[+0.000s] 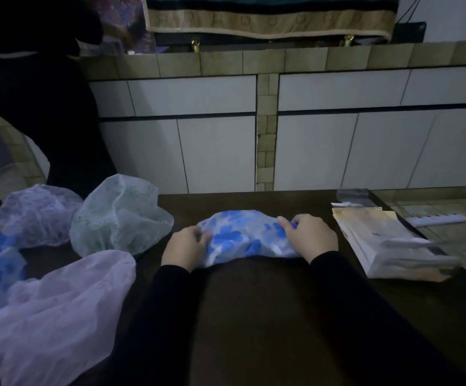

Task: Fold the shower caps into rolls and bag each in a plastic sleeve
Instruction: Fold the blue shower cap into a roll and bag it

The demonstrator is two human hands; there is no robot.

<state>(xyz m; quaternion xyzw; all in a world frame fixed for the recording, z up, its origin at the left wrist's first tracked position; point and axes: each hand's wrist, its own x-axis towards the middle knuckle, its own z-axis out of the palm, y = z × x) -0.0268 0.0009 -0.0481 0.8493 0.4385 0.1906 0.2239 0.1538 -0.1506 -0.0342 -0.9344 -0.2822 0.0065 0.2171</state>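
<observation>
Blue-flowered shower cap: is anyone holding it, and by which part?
Yes. The left hand grips the blue-flowered shower cap at its left end, the right hand at its right end.

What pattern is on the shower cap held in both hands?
Blue flowers on translucent white, on the shower cap; head view.

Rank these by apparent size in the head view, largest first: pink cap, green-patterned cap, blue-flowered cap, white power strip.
1. Pink cap, though it lies nearest the camera.
2. Green-patterned cap and blue-flowered cap: too alike to rank.
3. White power strip.

home room | tiled ledge (282, 61), draped cloth (270, 20), dark table (254, 302)
</observation>
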